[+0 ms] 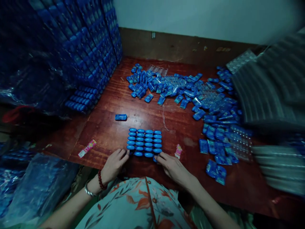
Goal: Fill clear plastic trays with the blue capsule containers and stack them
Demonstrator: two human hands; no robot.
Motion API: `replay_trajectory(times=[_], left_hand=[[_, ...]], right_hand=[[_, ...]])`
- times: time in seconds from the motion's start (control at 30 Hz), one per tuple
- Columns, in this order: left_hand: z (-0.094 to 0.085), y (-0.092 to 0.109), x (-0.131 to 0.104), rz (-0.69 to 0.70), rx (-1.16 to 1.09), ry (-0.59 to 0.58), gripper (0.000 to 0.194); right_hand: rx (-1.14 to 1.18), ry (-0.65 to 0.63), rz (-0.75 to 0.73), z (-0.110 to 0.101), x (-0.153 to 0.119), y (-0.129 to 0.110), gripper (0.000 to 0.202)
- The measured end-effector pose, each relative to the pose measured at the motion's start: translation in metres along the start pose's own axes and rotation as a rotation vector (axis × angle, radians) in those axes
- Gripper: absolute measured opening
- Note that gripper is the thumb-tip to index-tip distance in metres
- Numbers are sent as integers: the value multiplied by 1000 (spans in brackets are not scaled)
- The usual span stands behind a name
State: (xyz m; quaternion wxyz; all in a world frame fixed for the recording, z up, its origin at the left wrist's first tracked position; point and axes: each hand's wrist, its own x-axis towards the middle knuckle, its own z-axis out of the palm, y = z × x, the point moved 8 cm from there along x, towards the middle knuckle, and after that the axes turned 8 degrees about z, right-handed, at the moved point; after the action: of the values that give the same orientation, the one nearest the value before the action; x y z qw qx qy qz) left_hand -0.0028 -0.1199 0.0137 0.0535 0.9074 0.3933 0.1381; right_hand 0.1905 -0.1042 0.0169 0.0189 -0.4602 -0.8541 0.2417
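Observation:
A block of small blue packs stands on the table in close rows, their rounded blue ends facing up. My left hand is at its front left corner, fingers curled against the corner packs. At the front right corner, my right hand has its fingers closed on a blue pack, part of which shows under the fingertips. Each hand hides some of the front row. A single blue pack lies apart, beyond the block to the left.
Loose blue packs are heaped across the back and right of the wooden table. Clear blister trays lie among them, with stacked trays at right. Tall wrapped stacks rise at left. Pink strips flank the block.

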Motion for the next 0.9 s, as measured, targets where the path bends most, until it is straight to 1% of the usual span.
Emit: replay_trajectory(times=[0.1, 0.17, 0.2, 0.3, 0.4, 0.5, 0.57, 0.6, 0.67, 0.7, 0.8, 0.87, 0.9], left_hand=[[5, 4, 5, 18, 34, -74, 36], [6, 8, 9, 44, 70, -82, 33], [7, 11, 12, 66, 89, -81, 30], [10, 16, 21, 126, 112, -96, 29], [9, 14, 20, 135, 93, -80, 38], [-1, 6, 13, 56, 89, 7, 45], [-13, 0, 13, -47, 88, 107, 46], [-19, -2, 17, -96, 80, 159, 46], [-24, -5, 35, -179, 59, 215, 50], [-22, -7, 48, -219, 56, 205, 53], [-4, -16, 89, -308, 70, 85, 59], [9, -24, 109, -335, 64, 13, 57], [14, -27, 115, -345, 57, -4, 56]], right_hand=[[-47, -38, 52, -3, 7, -3, 36], [-136, -13, 83, -1, 9, -5, 38], [-187, 19, 92, 1, 9, -7, 39], [-319, 167, 103, 6, 6, -11, 40], [-348, 337, 135, 9, -3, -9, 39], [-225, 547, 227, 1, -17, 1, 45], [-91, 672, 297, -11, -23, 8, 51], [-27, 710, 328, -17, -21, 10, 53], [54, 710, 381, -25, -7, 13, 56], [66, 679, 400, -27, 5, 13, 58], [40, 556, 408, -24, 48, 11, 60], [52, 495, 401, -18, 71, 15, 57], [82, 479, 386, -15, 79, 18, 56]])
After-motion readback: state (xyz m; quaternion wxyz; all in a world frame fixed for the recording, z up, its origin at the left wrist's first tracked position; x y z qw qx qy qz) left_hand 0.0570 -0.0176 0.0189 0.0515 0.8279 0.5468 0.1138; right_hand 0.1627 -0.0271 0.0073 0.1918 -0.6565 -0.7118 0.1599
